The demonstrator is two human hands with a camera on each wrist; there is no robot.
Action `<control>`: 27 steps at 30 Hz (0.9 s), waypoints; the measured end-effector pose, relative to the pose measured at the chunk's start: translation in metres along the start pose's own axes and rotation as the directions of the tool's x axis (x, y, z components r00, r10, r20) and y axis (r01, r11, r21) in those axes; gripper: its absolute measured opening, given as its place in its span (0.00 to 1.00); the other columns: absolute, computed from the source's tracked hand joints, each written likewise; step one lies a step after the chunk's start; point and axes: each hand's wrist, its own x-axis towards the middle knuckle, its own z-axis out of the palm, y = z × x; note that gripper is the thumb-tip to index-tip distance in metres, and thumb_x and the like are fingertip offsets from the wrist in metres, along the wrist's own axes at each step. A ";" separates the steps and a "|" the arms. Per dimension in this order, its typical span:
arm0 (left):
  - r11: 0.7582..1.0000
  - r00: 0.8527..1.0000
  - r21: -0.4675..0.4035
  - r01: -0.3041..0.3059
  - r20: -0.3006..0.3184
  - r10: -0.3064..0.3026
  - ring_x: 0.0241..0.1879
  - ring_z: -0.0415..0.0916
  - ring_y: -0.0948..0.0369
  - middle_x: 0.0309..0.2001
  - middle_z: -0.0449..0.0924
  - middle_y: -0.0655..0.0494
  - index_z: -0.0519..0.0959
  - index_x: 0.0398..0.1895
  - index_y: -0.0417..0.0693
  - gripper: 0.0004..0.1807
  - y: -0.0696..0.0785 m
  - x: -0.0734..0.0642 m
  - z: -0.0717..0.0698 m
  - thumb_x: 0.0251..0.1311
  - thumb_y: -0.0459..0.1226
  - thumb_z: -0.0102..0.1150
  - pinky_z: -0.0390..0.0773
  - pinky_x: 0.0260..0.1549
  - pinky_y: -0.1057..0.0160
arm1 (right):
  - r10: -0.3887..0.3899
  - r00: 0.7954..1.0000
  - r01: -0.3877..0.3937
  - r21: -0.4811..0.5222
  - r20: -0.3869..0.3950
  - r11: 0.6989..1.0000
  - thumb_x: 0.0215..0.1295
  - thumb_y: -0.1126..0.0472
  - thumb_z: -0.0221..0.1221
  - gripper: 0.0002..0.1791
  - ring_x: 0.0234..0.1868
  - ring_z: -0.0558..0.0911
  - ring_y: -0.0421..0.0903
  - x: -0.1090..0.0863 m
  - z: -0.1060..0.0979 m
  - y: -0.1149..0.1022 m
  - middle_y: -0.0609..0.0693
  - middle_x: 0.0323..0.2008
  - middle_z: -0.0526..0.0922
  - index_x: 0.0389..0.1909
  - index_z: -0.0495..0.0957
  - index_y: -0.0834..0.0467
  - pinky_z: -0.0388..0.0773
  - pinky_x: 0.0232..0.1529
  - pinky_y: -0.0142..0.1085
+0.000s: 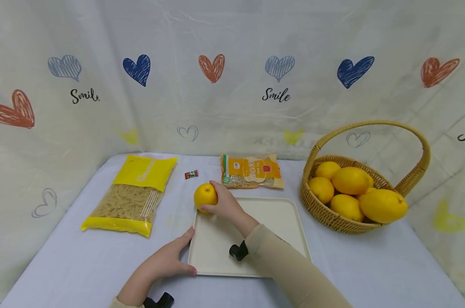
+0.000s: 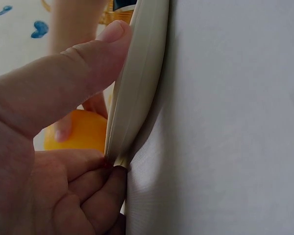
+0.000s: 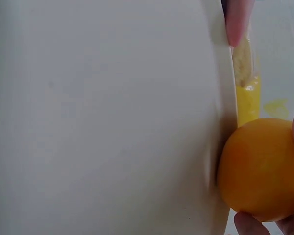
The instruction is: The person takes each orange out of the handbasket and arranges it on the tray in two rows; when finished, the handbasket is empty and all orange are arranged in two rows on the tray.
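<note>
At the far-left corner of the cream tray [image 1: 272,216], the right hand [image 1: 229,207] pinched an orange [image 1: 204,195] in its grip, while the left hand [image 1: 170,259], its grip spread, touched the near-left corner, and a release on the rim could have sent the orange rolling off.
</note>
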 end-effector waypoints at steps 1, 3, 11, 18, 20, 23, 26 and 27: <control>1.000 1.000 -0.001 0.002 0.000 -0.002 0.68 0.52 0.47 0.70 0.51 0.49 0.50 0.70 0.47 0.61 0.000 0.000 0.000 0.31 0.55 0.72 0.55 0.62 0.42 | 0.005 1.000 -0.005 -0.001 0.003 1.000 0.49 0.48 0.66 0.47 0.60 0.67 0.49 0.000 0.001 0.000 0.51 0.64 0.63 0.68 0.53 0.51 0.64 0.63 0.46; 1.000 1.000 -0.004 0.006 0.000 -0.006 0.68 0.52 0.47 0.70 0.51 0.49 0.50 0.70 0.47 0.62 0.000 -0.001 0.000 0.30 0.55 0.72 0.55 0.62 0.42 | 0.001 1.000 -0.001 0.003 0.009 1.000 0.48 0.47 0.66 0.48 0.60 0.67 0.49 0.000 0.002 0.000 0.51 0.65 0.62 0.68 0.53 0.51 0.63 0.63 0.46; 1.000 1.000 -0.015 -0.002 -0.005 0.001 0.68 0.51 0.46 0.70 0.51 0.48 0.50 0.70 0.47 0.62 -0.001 -0.003 0.000 0.30 0.55 0.72 0.55 0.63 0.42 | -0.020 0.999 0.021 -0.026 0.041 0.999 0.48 0.45 0.66 0.50 0.61 0.66 0.50 -0.003 -0.001 0.002 0.51 0.67 0.58 0.69 0.49 0.46 0.62 0.63 0.49; 1.000 1.000 -0.029 -0.002 -0.006 0.002 0.68 0.51 0.46 0.70 0.51 0.48 0.50 0.70 0.47 0.62 -0.001 -0.003 0.000 0.30 0.55 0.72 0.55 0.63 0.42 | -0.039 0.998 0.041 -0.042 0.056 0.998 0.48 0.45 0.66 0.53 0.65 0.62 0.51 -0.005 -0.005 0.003 0.53 0.68 0.56 0.70 0.45 0.46 0.59 0.65 0.50; 1.000 1.000 -0.027 -0.001 -0.006 0.001 0.68 0.51 0.46 0.70 0.51 0.48 0.49 0.70 0.47 0.62 -0.002 -0.003 0.000 0.31 0.55 0.72 0.55 0.63 0.42 | -0.040 0.998 0.042 -0.044 0.056 0.998 0.48 0.45 0.66 0.53 0.65 0.63 0.51 -0.005 -0.006 0.002 0.53 0.68 0.56 0.70 0.45 0.46 0.59 0.65 0.49; 1.000 1.000 -0.022 0.000 -0.005 0.000 0.68 0.52 0.46 0.70 0.51 0.48 0.50 0.70 0.48 0.62 -0.002 -0.002 0.000 0.30 0.55 0.72 0.55 0.63 0.42 | -0.035 0.998 0.038 -0.047 0.057 0.998 0.48 0.45 0.66 0.52 0.64 0.64 0.51 -0.006 -0.006 0.002 0.53 0.68 0.56 0.70 0.45 0.47 0.60 0.65 0.49; 1.000 1.000 -0.020 -0.001 -0.001 0.001 0.68 0.51 0.46 0.70 0.51 0.48 0.49 0.70 0.48 0.62 -0.002 -0.001 -0.001 0.30 0.56 0.72 0.55 0.63 0.42 | -0.013 0.999 0.016 -0.051 0.053 0.999 0.47 0.44 0.66 0.53 0.64 0.63 0.52 -0.008 -0.007 0.002 0.53 0.68 0.55 0.70 0.45 0.48 0.59 0.65 0.50; 1.000 1.000 -0.018 -0.001 0.000 0.001 0.68 0.51 0.46 0.70 0.51 0.48 0.49 0.70 0.48 0.62 -0.001 -0.001 -0.001 0.30 0.56 0.72 0.55 0.63 0.42 | -0.005 0.999 0.008 -0.054 0.049 0.999 0.46 0.43 0.66 0.54 0.65 0.62 0.52 -0.009 -0.008 0.002 0.54 0.68 0.55 0.70 0.45 0.48 0.59 0.65 0.50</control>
